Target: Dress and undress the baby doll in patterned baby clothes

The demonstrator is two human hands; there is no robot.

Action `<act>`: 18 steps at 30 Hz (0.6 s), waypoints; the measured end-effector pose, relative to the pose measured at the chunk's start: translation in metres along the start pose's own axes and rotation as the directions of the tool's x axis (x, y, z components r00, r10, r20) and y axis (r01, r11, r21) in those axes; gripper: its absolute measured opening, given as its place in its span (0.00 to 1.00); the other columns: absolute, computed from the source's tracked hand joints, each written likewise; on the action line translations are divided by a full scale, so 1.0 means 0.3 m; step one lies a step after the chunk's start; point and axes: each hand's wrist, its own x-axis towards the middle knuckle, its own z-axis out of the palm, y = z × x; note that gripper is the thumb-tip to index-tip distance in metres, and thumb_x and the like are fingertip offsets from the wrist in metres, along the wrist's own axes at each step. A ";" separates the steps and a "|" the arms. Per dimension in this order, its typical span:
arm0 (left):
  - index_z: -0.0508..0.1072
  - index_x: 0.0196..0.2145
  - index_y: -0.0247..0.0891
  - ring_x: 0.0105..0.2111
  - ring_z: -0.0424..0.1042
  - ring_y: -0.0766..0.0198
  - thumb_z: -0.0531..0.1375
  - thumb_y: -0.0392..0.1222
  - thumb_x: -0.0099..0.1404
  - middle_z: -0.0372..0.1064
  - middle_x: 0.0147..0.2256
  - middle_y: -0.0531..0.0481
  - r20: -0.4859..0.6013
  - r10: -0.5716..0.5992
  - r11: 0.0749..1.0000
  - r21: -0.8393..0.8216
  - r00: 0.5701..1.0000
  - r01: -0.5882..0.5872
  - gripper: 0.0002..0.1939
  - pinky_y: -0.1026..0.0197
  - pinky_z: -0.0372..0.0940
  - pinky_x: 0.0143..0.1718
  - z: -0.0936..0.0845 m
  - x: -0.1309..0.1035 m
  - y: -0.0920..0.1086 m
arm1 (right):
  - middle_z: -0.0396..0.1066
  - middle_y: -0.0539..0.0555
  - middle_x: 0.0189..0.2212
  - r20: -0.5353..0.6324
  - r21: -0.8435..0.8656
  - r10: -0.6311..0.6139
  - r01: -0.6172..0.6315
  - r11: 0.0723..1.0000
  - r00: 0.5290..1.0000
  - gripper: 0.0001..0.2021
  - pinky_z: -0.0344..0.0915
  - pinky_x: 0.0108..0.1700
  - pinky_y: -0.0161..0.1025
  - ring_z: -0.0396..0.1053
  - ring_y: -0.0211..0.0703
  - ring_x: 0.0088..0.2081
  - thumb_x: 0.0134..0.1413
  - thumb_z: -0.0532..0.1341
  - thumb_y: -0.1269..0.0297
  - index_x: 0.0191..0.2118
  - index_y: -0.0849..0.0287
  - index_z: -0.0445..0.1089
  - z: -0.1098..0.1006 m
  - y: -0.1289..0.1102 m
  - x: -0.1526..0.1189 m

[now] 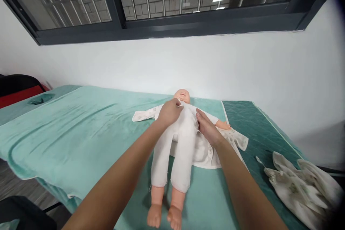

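A baby doll [182, 95] lies on its back with its head toward the wall and its bare feet toward me. White trousers [182, 158] cover its legs and reach high on its body. My left hand [170, 112] is closed at the doll's upper chest, pinching the white cloth between thumb and fingers. At the other side of the torso, my right hand [207, 125] has its fingers curled against the white clothing. A patterned white baby shirt [207, 154] is spread beneath the doll; one sleeve [145, 115] stretches left. One doll hand [223, 125] shows at right.
A light green sheet [72, 133] covers the bed, with a darker green quilted cover [242, 115] at right. Crumpled white clothes [299, 187] lie at the lower right. Behind stand a white wall [151, 64] and a barred window. A red and black object [21, 90] sits far left.
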 end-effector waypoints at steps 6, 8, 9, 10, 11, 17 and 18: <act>0.77 0.38 0.39 0.39 0.74 0.50 0.55 0.41 0.65 0.77 0.37 0.42 0.167 0.091 0.966 0.226 0.982 -0.128 0.10 0.55 0.63 0.39 0.013 -0.169 0.110 | 0.66 0.55 0.61 0.076 0.113 0.070 -0.079 0.990 0.995 0.36 0.69 0.52 0.44 0.70 0.47 0.55 0.57 0.57 0.41 0.68 0.46 0.50 -0.020 0.013 0.003; 0.77 0.43 0.41 0.39 0.75 0.53 0.53 0.43 0.68 0.77 0.38 0.45 0.196 0.194 0.967 0.125 0.961 -0.221 0.14 0.57 0.64 0.40 0.000 -0.234 0.124 | 0.67 0.54 0.59 0.078 0.096 0.074 -0.081 0.992 0.994 0.36 0.70 0.51 0.45 0.71 0.47 0.54 0.57 0.56 0.41 0.68 0.46 0.50 -0.022 0.015 0.002; 0.77 0.44 0.43 0.40 0.75 0.55 0.51 0.43 0.70 0.78 0.38 0.47 0.165 0.231 0.966 0.077 0.959 -0.246 0.15 0.57 0.65 0.41 -0.007 -0.259 0.118 | 0.67 0.54 0.59 0.076 0.095 0.075 -0.082 0.992 0.994 0.36 0.70 0.51 0.45 0.71 0.47 0.54 0.57 0.56 0.41 0.68 0.46 0.50 -0.023 0.015 0.002; 0.76 0.45 0.44 0.40 0.75 0.56 0.51 0.44 0.70 0.78 0.40 0.48 0.103 0.251 0.965 0.050 0.963 -0.257 0.15 0.58 0.66 0.43 -0.014 -0.276 0.099 | 0.67 0.54 0.59 0.070 0.098 0.075 -0.082 0.992 0.995 0.36 0.70 0.52 0.45 0.71 0.47 0.54 0.57 0.57 0.41 0.68 0.45 0.51 -0.022 0.016 0.001; 0.76 0.45 0.44 0.42 0.75 0.57 0.50 0.44 0.71 0.77 0.42 0.49 0.018 0.253 0.966 0.055 0.967 -0.253 0.15 0.57 0.66 0.45 -0.021 -0.284 0.068 | 0.67 0.54 0.60 0.061 0.103 0.073 -0.079 0.992 0.995 0.36 0.70 0.52 0.45 0.70 0.47 0.55 0.57 0.57 0.41 0.68 0.45 0.51 -0.022 0.017 0.001; 0.62 0.63 0.38 0.65 0.55 0.53 0.51 0.33 0.65 0.58 0.64 0.42 -0.172 0.191 0.901 0.421 0.967 -0.103 0.28 0.50 0.53 0.64 -0.100 -0.192 -0.315 | 0.65 0.53 0.61 0.041 0.139 0.079 -0.084 0.987 0.996 0.36 0.69 0.55 0.44 0.69 0.47 0.57 0.56 0.59 0.43 0.67 0.46 0.53 -0.018 0.011 -0.005; 0.58 0.65 0.37 0.67 0.51 0.51 0.53 0.33 0.63 0.53 0.67 0.42 -0.120 0.136 0.869 0.492 0.983 -0.060 0.32 0.49 0.51 0.65 -0.123 -0.173 -0.382 | 0.65 0.53 0.61 0.038 0.144 0.088 -0.093 0.985 0.995 0.36 0.69 0.55 0.43 0.69 0.47 0.57 0.56 0.60 0.43 0.67 0.46 0.53 -0.017 0.008 -0.006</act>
